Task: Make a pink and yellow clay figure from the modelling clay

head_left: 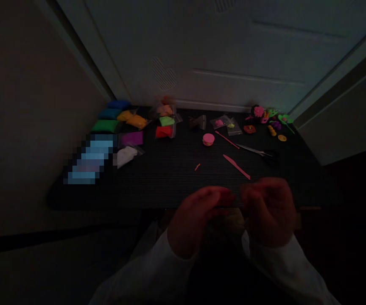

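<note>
Your left hand (198,216) holds its fingers stretched out and loosely together, while your right hand (270,209) has its fingers curled inward. You keep both in front of your body, close but apart, at the near edge of the table (160,173), probably for a steady, short reach. Whether either grip is clenched on something small or released cannot be told: blur and gloom hide the fingertips.

Take the pink sandwich-shaped clay piece (208,139) as landmark. Nearest your hands, the pink modelling knife (236,166) lies to its right and nearer you; a small orange sliver (197,167) lies nearer you and slightly left. The pink stick tool (227,140) and scissors (253,149) sit to its right, seemingly for easy pick-up. Clay packets, such as the purple packet (132,138) and red packet (164,131), lie left of it, likely apart to free working room. Small figures, including a green flower (285,119), cluster far right of it, perhaps out of harm's way.

The dark packet (197,123) behind it is hard to read, the scissors' handles melt into black, and pixelation masks a bright panel (92,159) far left of it.
</note>
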The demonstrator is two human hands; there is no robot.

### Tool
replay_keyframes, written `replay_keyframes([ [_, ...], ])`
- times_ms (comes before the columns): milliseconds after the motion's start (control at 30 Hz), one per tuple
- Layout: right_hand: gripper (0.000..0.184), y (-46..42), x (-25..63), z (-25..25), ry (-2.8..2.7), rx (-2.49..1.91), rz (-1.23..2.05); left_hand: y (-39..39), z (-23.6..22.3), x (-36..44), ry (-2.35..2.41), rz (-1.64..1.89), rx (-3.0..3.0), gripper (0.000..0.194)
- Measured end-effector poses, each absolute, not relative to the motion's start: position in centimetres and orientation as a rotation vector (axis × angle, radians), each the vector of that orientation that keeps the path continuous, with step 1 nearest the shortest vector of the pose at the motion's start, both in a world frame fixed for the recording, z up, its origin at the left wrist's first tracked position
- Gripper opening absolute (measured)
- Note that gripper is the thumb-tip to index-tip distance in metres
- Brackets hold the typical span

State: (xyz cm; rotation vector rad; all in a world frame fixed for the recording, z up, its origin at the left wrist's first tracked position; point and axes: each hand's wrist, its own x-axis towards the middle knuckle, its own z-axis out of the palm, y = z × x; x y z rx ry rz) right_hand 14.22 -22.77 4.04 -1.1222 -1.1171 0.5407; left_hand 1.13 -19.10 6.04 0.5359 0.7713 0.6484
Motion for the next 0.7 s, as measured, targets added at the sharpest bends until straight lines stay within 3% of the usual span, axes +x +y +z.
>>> replay_keyframes([
  [133,0.008,-22.8,14.8,4.3,-1.275,-1.260,0.399,-19.0,5.9,1.1,0.791,0.677,0.540,0.015],
  [333,0.039,-22.6,14.9,4.7,-1.447,-1.388,0.389,-18.9,5.4,1.0,0.793,0.698,0.537,0.014],
  [700,0.020,-22.6,13.7,4.2,-1.012,-1.141,0.769,-18.6,5.9,0.7,0.829,0.743,0.505,0.012],
])
